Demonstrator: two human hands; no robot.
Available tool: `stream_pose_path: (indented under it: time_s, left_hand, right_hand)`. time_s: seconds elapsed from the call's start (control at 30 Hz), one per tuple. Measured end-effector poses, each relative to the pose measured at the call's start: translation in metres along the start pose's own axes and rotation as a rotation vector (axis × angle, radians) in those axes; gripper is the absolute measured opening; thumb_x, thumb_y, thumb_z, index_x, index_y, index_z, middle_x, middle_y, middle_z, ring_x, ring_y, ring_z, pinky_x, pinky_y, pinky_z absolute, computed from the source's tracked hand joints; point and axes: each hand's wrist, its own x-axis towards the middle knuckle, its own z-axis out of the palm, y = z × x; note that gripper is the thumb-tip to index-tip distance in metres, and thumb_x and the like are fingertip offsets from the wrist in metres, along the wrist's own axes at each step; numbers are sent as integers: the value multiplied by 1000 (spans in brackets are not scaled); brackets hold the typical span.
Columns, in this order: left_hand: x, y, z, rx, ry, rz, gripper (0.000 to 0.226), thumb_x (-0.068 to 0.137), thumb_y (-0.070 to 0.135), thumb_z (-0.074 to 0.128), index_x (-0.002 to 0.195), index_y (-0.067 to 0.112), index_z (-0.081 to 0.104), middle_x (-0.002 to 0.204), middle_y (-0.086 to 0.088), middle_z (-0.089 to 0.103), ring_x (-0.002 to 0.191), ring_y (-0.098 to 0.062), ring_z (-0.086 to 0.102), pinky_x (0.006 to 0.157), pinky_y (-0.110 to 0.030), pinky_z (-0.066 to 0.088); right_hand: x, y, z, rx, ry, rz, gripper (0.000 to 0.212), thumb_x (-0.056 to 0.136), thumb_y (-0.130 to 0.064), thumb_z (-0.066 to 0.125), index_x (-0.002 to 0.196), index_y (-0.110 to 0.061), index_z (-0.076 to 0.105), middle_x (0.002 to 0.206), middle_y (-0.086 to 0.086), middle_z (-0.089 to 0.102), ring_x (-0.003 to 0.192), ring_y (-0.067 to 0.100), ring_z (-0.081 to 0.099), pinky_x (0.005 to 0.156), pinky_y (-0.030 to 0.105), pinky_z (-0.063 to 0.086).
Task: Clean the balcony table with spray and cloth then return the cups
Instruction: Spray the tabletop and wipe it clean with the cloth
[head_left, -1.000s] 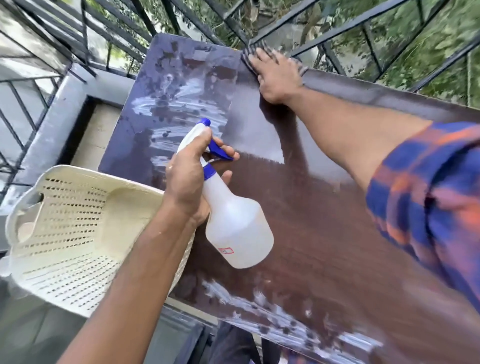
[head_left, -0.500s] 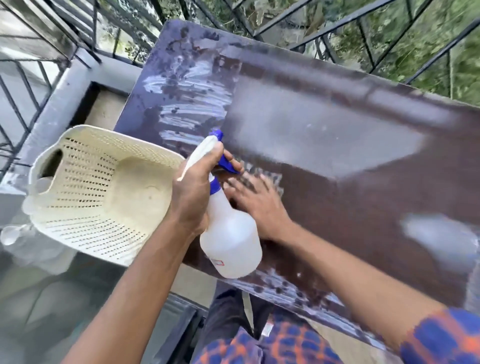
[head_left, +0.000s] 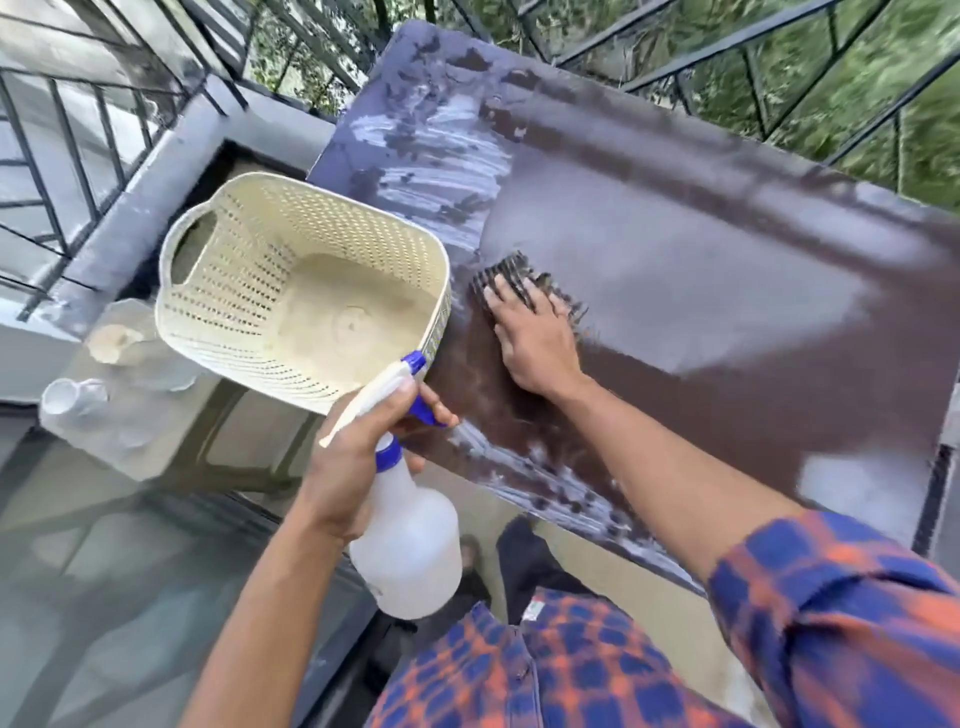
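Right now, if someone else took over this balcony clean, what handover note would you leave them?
Left hand: grip shut on the spray bottle, held off the table's near edge.
Right hand: flat on the cloth, pressed to the table.
Basket: empty, at the table's left edge.
Cups: on the glass surface to the left.
Done: middle looks wiped.
Left: white streaks at the far left corner and near edge; then return the cups.

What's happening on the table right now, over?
Left hand holding spray bottle. Right hand pressing cloth flat on table. Basket overlaps the left table edge beside the cloth.
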Motion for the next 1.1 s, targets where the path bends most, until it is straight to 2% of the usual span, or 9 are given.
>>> stream_pose_path:
  time_s: [0.13,0.23,0.33,0.4,0.63,0.77,0.9,0.97,1.1]
  left_hand:
    - [-15,-11,-19,8,15,7,22,90,36,57,83,17,67,87,-7,73,94,-23,73,52,-24,45]
    - [-24,-20,-30,31,10,5,23,88,40,58,80,22,69,89,-7,73,96,-24,72,55,-24,45]
    - [-30,-28,-35,47,4,1,22,92,38,57,83,20,67,89,-5,72,94,-21,72,55,-23,46]
    - [-34,-30,-38,69,-9,6,24,100,31,54,81,21,65,87,-3,72,92,-17,72,56,-24,44]
    - [-35,-37,-43,97,-30,6,21,98,32,54,88,16,63,89,-5,72,92,-17,72,53,-18,47]
    - [-31,-44,-39,88,-39,-9,19,97,32,57,91,16,66,88,-3,72,91,-16,71,54,-20,47]
    - [-25,-47,-34,106,-61,-2,26,86,40,57,91,17,67,88,-4,72,91,-16,70,52,-18,48]
    - [-22,-47,-31,137,-90,3,26,86,40,56,89,17,66,88,-5,72,91,-15,70,52,-18,47]
    - [-18,-45,-28,181,-114,8,26,86,42,56,90,18,66,89,-4,74,96,-17,71,55,-22,48]
  right_hand:
    - [-80,-58,32,40,1,-71,62,90,-30,62,150,-28,47,159,-6,42,142,29,41,113,50,31]
    - [-143,-95,52,59,-28,-199,64,84,-21,64,146,-29,51,155,-6,47,135,29,47,109,52,37]
    - [-149,-86,52,16,-88,-351,67,80,-19,67,145,-30,53,149,-6,55,130,30,55,104,49,45]
    - [-132,-70,47,-6,-124,-378,63,85,-20,57,146,-30,52,151,-7,53,133,29,53,107,46,44]
    - [-91,-76,22,75,-32,-32,63,91,-14,50,152,-29,45,161,-8,37,149,27,34,116,49,28]
    - [-148,-96,51,92,-53,-166,68,82,-12,48,148,-29,50,156,-5,46,142,29,44,110,49,35]
    - [-191,-70,51,69,-34,-219,68,82,-10,46,147,-28,53,156,-7,47,141,26,46,110,43,35]
    - [-196,-45,45,84,8,-123,68,84,-5,52,148,-26,52,157,-6,45,143,27,43,114,42,33]
    - [-150,-16,25,129,132,238,59,93,-5,50,150,-20,49,159,2,42,148,32,35,118,48,31]
